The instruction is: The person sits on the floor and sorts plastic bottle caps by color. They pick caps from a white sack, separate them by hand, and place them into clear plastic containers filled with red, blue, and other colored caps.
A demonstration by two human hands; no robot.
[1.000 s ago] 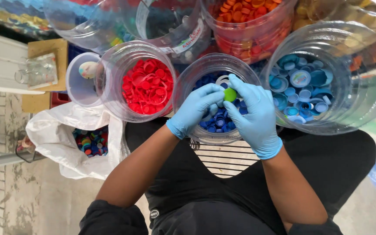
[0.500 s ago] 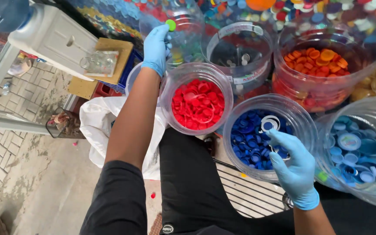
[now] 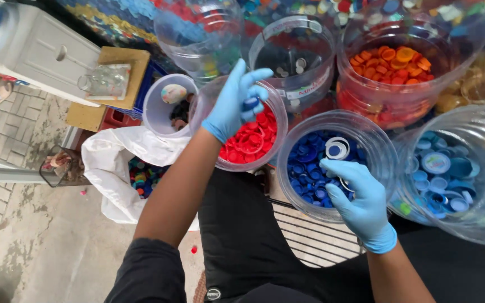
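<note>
The left hand, in a blue glove, is hovering over the clear jar of red caps, its fingers curling around a small dark blue cap held against the palm. The right hand, also gloved, is reaching into the clear jar of dark blue caps, its fingers spread loosely and grasping nothing that shows, just beside a white ring lying on the caps. To the right a jar of light blue caps is standing, with a jar of orange caps behind. A white bag of mixed caps is lying by the person's left arm.
</note>
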